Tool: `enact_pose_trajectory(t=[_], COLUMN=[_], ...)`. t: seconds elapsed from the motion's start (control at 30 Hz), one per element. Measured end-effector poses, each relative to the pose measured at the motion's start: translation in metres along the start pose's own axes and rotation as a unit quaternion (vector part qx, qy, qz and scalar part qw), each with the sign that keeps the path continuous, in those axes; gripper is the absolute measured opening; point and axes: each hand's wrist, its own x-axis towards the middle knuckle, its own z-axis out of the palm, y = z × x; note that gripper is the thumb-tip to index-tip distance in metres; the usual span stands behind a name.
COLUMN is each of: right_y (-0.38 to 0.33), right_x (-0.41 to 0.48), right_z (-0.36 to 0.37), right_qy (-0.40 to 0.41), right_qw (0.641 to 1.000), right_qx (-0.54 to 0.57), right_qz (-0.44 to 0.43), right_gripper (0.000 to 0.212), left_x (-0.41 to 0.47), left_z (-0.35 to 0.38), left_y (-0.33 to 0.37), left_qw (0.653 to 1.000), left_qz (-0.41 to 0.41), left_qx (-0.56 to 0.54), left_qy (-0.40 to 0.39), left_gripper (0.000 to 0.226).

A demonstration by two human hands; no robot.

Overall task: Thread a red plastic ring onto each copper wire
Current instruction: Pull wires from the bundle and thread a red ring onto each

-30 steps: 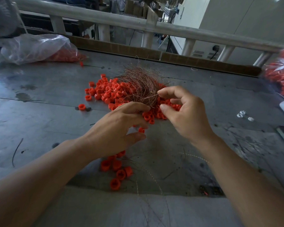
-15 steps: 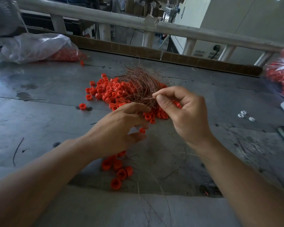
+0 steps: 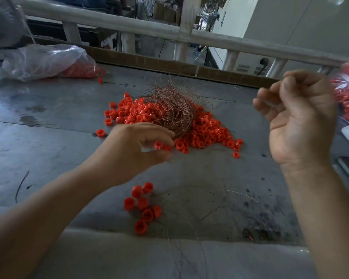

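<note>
While working at the grey metal table [image 3: 49, 150], pinches one red ring [image 3: 166, 148] between thumb and fingertips of the left hand [image 3: 137, 152], low at the near edge of the loose ring pile [image 3: 208, 131], probably to have that ring ready without a further reach. Holds the right hand [image 3: 299, 121] high and off to the side, well apart from the copper wire bundle [image 3: 170, 113], thumb pressed against curled forefinger as in a narrow pinch; cannot tell whether gripping a single wire there, too fine to make out. Seems posed to draw a strand clear of the tangle before feeding its end through the ring's hole. Has the bundle lying on top of the pile, both within easy reach. Has a small cluster of rings [image 3: 143, 206] set apart near the front edge among thin stray wires, likely finished pieces. Stores more rings in clear plastic bags, far left [image 3: 49, 61] and far right [image 3: 348, 101].
</note>
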Motion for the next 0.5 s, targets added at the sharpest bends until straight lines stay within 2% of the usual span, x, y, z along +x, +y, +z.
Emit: enact_pose_trajectory(t=[0.1,0.23,0.37,0.43,0.5], right_y=[0.001,0.006,0.010,0.011,0.013], right_x=[-0.004,-0.018,-0.032,-0.037,-0.042], right_z=[0.003,0.015,0.024,0.029,0.033], right_qy=[-0.044,-0.154,-0.235,-0.254,-0.268], right_qw=[0.994,0.968,0.934,0.929,0.922], right_qx=[-0.096,-0.196,-0.268,-0.266,-0.278], right_qz=[-0.019,-0.035,-0.038,-0.024,-0.025], right_gripper=[0.014,0.015,0.019,0.018,0.020], left_x=[-0.001,-0.001,-0.001,-0.001,-0.001], left_z=[-0.005,-0.006,-0.002,-0.003,-0.004], left_y=[0.006,0.006,0.006,0.006,0.006], left_qw=[0.985,0.934,0.904,0.899,0.899], left_qz=[-0.057,-0.080,-0.086,-0.079,-0.072], left_qx=[-0.151,-0.346,-0.420,-0.430,-0.432], left_qy=[0.052,0.026,0.014,0.012,0.005], left_gripper=[0.025,0.026,0.025,0.022,0.032])
